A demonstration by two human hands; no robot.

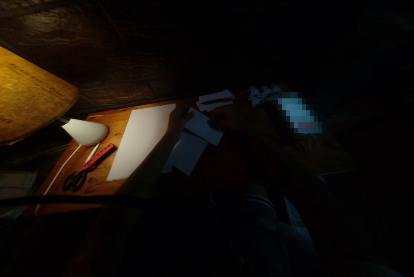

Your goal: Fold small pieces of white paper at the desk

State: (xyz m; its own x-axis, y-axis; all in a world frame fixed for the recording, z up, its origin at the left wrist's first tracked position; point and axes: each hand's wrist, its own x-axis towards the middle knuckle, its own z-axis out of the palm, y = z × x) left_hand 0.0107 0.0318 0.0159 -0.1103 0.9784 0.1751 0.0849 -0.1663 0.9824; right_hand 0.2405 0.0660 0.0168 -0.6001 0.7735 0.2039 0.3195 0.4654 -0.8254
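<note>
Paper [203, 126] — in both hands [177, 116] [227, 118] (dim)

Yellow lampshade [32, 96] on a white base [89, 133], black-handled scissors [76, 177] nearby on the wooden table [101, 186].

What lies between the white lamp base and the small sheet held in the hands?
In the head view, from the lamp base to the small sheet come bare wooden table, the large white paper, then the left hand.

Head view, facing forward, down at table [116, 127]
</note>
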